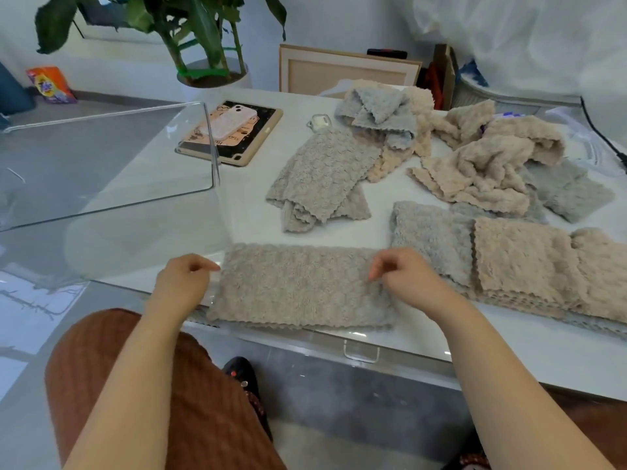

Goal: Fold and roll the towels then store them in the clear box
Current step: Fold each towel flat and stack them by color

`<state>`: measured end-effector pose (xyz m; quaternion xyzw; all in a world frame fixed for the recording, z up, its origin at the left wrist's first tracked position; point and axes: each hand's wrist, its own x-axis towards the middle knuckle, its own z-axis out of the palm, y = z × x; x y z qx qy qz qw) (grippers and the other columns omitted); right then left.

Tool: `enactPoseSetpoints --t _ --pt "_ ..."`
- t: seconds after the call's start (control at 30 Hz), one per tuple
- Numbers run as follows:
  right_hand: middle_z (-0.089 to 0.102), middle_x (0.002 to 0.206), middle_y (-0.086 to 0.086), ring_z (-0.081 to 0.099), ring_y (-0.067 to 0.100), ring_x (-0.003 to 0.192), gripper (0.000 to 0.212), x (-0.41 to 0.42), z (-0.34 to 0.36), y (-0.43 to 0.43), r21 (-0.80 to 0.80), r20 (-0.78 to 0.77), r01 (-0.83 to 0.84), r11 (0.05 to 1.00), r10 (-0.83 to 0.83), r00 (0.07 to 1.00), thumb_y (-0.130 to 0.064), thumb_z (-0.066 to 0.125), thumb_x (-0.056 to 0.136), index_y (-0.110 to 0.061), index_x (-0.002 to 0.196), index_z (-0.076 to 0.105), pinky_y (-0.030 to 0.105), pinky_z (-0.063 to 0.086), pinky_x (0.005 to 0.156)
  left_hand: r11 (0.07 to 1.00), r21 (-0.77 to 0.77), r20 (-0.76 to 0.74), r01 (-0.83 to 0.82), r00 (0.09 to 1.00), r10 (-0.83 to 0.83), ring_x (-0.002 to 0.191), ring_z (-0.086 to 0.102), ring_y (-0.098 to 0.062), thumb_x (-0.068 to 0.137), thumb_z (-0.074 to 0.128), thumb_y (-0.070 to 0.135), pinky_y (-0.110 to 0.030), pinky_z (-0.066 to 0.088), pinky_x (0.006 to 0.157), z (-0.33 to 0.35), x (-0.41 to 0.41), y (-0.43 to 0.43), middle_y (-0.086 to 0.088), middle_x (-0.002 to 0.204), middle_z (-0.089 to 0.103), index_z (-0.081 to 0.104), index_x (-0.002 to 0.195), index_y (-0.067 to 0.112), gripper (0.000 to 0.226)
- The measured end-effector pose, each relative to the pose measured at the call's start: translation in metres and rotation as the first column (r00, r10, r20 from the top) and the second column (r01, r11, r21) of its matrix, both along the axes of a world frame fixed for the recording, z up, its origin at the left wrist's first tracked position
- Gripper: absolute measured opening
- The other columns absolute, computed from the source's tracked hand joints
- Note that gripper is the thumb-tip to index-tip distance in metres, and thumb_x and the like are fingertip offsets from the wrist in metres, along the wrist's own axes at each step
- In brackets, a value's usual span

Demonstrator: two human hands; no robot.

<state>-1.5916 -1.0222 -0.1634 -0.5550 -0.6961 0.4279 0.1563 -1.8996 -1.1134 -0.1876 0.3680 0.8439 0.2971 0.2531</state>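
At the lower centre of the frame, a fluffy beige-grey towel folded into a long strip [302, 286] lies along the near edge of the white desk [251, 205], its long axis running left to right across the picture. The left hand [181, 279] sits at the strip's left short end, fingers curled with thumb and forefinger pinched together just at the edge; whether cloth is actually caught between them I cannot tell. The right hand [403, 274] rests on top of the strip near its right end, fingers bent down and nipping the pile. Each end has its own hand on it, so a roll could start from either; it would travel along the long axis.

The clear plastic box [101, 171] stands at the left of the frame, nearer the left hand, and looks empty. A heap of unfolded grey and cream towels [475, 164] fills the upper right, and folded strips [509, 259] lie just right of the right hand.

At the upper left an orange bag [51, 84] on the floor bears print too blurred to read. The pink phone [227, 122] lying on a tablet case [237, 144] shows no legible writing.
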Motion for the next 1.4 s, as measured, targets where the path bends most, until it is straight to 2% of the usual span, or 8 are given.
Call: enactPoseSetpoints --t 0.13,0.3,0.5,0.7,0.8,1.1,1.27,1.4 --pt "0.041 0.119 0.012 0.044 0.030 0.106 0.025 -0.019 -0.024 -0.007 0.176 0.311 0.032 0.984 -0.087 0.947 -0.008 0.044 0.090 -0.014 0.111 0.056 0.036 0.041 0.090 0.983 -0.175 -0.123 -0.057 0.992 0.036 0.097 0.054 -0.036 0.087 0.050 0.056 -0.038 0.044 0.083 -0.015 0.027 0.011 -0.018 0.111 0.056 0.056 0.116 -0.006 0.069" --pt "0.025 0.141 0.008 0.026 0.028 0.127 0.045 -0.017 -0.053 -0.031 0.308 0.509 -0.119 0.944 -0.058 0.859 -0.033 0.044 0.096 -0.028 0.140 0.036 0.042 0.032 0.099 0.995 -0.096 -0.268 -0.032 0.963 0.005 0.101 0.051 -0.036 0.091 0.055 0.041 -0.041 0.042 0.076 -0.023 0.051 0.006 -0.017 0.107 0.054 0.046 0.107 0.007 0.039" --pt "0.052 0.108 0.000 0.048 0.018 0.103 0.023 0.002 -0.035 -0.011 0.202 0.049 0.129 0.971 -0.141 0.989 -0.013 0.056 0.090 -0.021 0.109 0.066 0.023 0.038 0.088 0.991 0.112 -0.188 0.078 0.981 -0.056 0.081 0.055 -0.025 0.091 0.057 0.027 -0.031 0.040 0.069 0.015 0.073 0.005 0.001 0.089 0.052 0.040 0.120 0.015 0.036" --pt "0.071 0.087 0.007 0.067 0.017 0.072 0.022 0.013 -0.003 -0.005 -0.486 -0.528 0.078 0.871 -0.363 0.768 -0.022 0.048 0.098 -0.010 0.099 0.066 0.027 0.053 0.064 0.840 0.299 0.205 0.452 0.830 -0.519 0.077 0.058 0.004 0.082 0.072 0.020 -0.004 0.045 0.061 0.045 0.149 0.025 0.014 0.096 0.057 0.038 0.127 0.033 0.057" --pt "0.073 0.092 0.003 0.071 0.019 0.083 0.037 0.014 -0.010 -0.008 -0.555 -0.441 0.074 0.829 -0.369 0.818 -0.047 0.048 0.095 -0.017 0.102 0.068 0.033 0.054 0.073 0.789 0.266 0.393 0.554 0.685 -0.614 0.086 0.067 -0.009 0.084 0.070 0.030 -0.021 0.054 0.078 0.037 0.157 0.027 0.006 0.108 0.064 0.039 0.133 0.041 0.059" --pt "0.040 0.070 0.003 0.035 0.013 0.055 0.008 0.005 -0.024 -0.010 -0.253 -0.124 0.182 0.950 -0.218 0.968 -0.005 0.052 0.088 -0.011 0.084 0.047 0.022 0.027 0.047 0.981 -0.062 0.123 0.185 0.977 -0.176 0.112 0.054 -0.026 0.096 0.048 0.043 -0.031 0.040 0.089 -0.005 0.125 0.034 -0.012 0.123 0.057 0.045 0.131 0.004 0.053" --pt "0.045 0.076 -0.005 0.046 0.015 0.072 0.008 0.012 -0.020 -0.008 -0.219 0.039 0.064 0.974 -0.057 0.998 -0.010 0.048 0.092 -0.015 0.097 0.045 0.025 0.036 0.059 0.964 -0.070 0.033 0.258 0.966 -0.256 0.076 0.052 -0.020 0.090 0.052 0.051 -0.030 0.034 0.057 -0.014 0.140 0.042 -0.001 0.076 0.052 0.048 0.077 0.014 0.039" --pt "0.047 0.084 -0.007 0.051 0.017 0.083 0.034 0.023 -0.024 -0.009 -0.062 0.182 0.068 0.996 -0.055 0.982 -0.025 0.062 0.089 -0.014 0.111 0.039 0.026 0.039 0.065 0.959 0.133 0.127 0.251 0.955 -0.268 0.060 0.045 -0.015 0.096 0.050 0.038 -0.030 0.033 0.053 -0.008 0.150 0.044 0.000 0.068 0.047 0.044 0.092 0.011 0.028"
